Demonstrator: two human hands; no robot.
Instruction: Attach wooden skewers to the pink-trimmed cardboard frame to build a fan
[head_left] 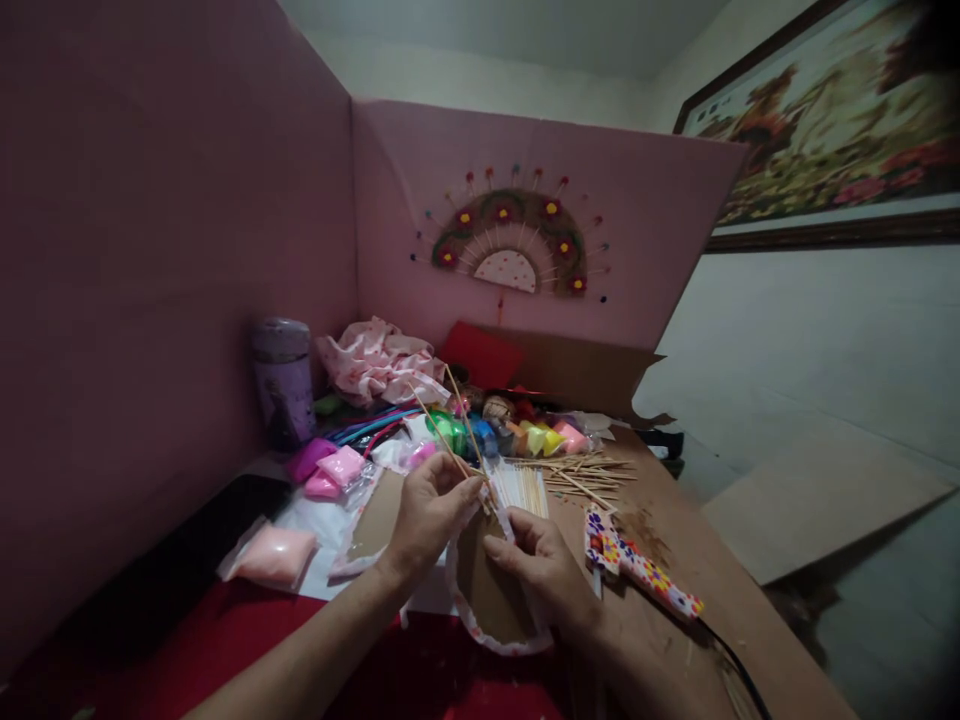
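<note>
My left hand [435, 510] is closed in a pinch on thin wooden skewers [466, 418], two of which slant up past my fingertips. Their lower ends meet the upper edge of a rounded cardboard piece [491, 580] with a pale fabric border. My right hand [541, 562] grips that piece by its right side, thumb on the brown face. Just behind it, several skewers stand in a close row [531, 490]. A second fabric-edged cardboard piece [381, 515] lies left of my left wrist.
Right of my hands rests a flower-patterned glue gun [637, 565] with a black cord. Loose skewers [589, 475] lie behind it. Coloured clay packets [450, 430], a purple tumbler [283, 385] and crumpled pink cloth [382, 360] stand farther back. A decorated fan [517, 235] is on the pink panel.
</note>
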